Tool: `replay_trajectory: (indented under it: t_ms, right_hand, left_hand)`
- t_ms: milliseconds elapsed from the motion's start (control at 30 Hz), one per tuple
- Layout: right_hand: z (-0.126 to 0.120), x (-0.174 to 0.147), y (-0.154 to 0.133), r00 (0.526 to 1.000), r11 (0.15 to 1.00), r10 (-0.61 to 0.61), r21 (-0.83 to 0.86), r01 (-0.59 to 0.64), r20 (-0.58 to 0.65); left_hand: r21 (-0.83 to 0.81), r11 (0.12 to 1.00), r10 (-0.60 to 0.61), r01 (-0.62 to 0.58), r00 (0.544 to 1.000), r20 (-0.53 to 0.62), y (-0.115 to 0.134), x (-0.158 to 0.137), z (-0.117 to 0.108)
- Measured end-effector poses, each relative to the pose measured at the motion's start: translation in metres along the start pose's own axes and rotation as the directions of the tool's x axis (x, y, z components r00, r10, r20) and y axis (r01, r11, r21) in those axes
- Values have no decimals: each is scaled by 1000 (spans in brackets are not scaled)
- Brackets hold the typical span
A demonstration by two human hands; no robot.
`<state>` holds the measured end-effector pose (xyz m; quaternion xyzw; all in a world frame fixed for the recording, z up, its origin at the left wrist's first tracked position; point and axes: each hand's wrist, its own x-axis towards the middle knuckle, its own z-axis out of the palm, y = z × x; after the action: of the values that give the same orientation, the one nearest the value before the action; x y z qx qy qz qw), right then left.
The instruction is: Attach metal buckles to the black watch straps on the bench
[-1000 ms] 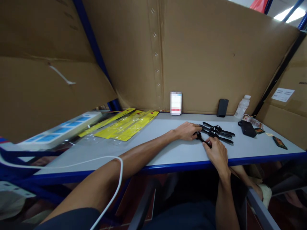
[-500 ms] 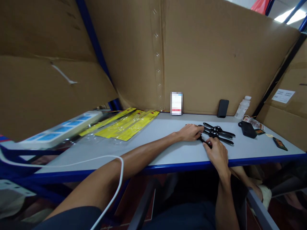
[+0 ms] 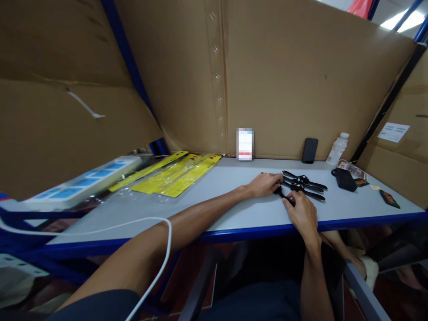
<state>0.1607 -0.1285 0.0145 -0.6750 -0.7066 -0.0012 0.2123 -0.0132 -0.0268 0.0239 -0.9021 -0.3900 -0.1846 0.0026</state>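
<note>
Both my hands are on one slim black long-armed piece (image 3: pixel 285 196) over the table, right of the middle. My left hand (image 3: pixel 265 184) is closed around its far end, where the fingers hide much of it. Nearer the front edge, my right hand (image 3: pixel 302 210) pinches its other end between thumb and fingers. Just beyond my hands lie several similar black pieces (image 3: pixel 305 183), with slim arms spreading from a thicker middle that has white spots. What kind of object they are I cannot make out.
Yellow-backed clear packages (image 3: pixel 177 176) and a white-and-blue power strip (image 3: pixel 87 182) lie left. A lit phone (image 3: pixel 245 145), a dark phone (image 3: pixel 310 150) and a bottle (image 3: pixel 337 149) stand at the back. A black case (image 3: pixel 345 179) lies right. A white cable (image 3: pixel 167 240) crosses my left arm.
The whole view has shifted very slightly. Both hands keep their hold on the black piece, with barely any movement between the frames.
</note>
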Motion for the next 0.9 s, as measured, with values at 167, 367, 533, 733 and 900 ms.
replay_trajectory:
  t_ms: [167,367,533,733,900]
  right_hand:
    - [1,1,1,1000,1000,-2,-5,2,-1]
    - [0,0,0,1000,1000,3,2,-3,4]
    - [0,1,0,1000,1000,7,1,-7,13]
    - [1,1,1,1000,1000,7,4,-7,4]
    - [1,1,1,1000,1000,4,5,-4,-6]
  left_hand:
    - [40,999,-31,32,999,-21,5,1,3]
    - [-34,991,128,-126,991,31,-7,-1,-5]
    - [-22,991,130,-129,991,24,-10,-1,-7]
    - [10,1000,12,-12,1000,16,-4,1,-1]
    - [117,979,-169,166,986,16,12,3,2]
